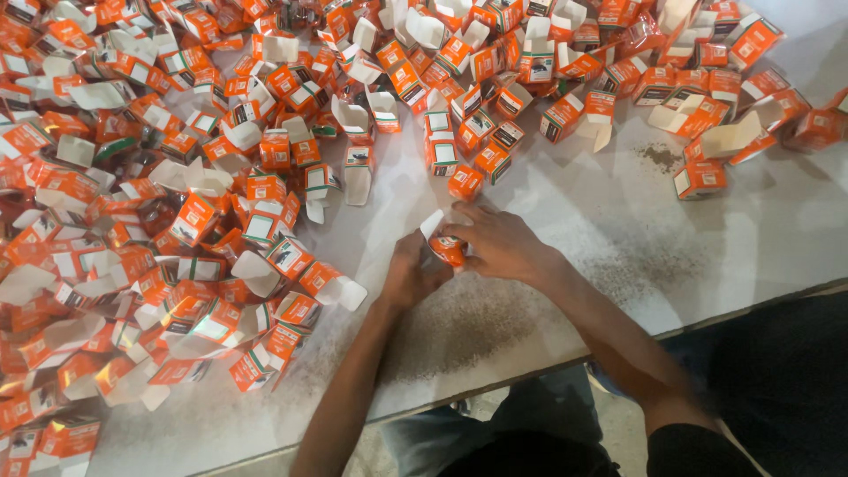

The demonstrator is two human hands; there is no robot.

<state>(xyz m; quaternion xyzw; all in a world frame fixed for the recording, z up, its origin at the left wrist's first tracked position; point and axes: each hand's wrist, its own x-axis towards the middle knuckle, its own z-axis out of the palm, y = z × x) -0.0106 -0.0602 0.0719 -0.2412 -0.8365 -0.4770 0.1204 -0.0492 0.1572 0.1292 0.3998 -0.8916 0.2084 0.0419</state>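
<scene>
Both forearms reach up from the bottom edge of the view to the middle of the white bench (618,221). Between them sits one small orange carton (448,248), just above the bench surface. The left hand (412,272) is curled around its lower left side, fingers closed on it. The right hand (499,240) lies over its right side, fingers bent and pinching the carton, whose white flap (432,223) stands open at the top left.

As for progress, this carton looks half-formed: its body is squared up, yet the flap is not tucked in. A very large heap of small orange cartons (177,221) covers the left half of the bench, and a band of further cartons (565,79) runs across the far side. Many show open white flaps, so I judge them set up but unclosed; whether any are filled cannot be told. No stack of flat blanks is visible, so how many are left to do cannot be judged. Dark dusty smudges (468,327) mark the bare bench near the hands.
</scene>
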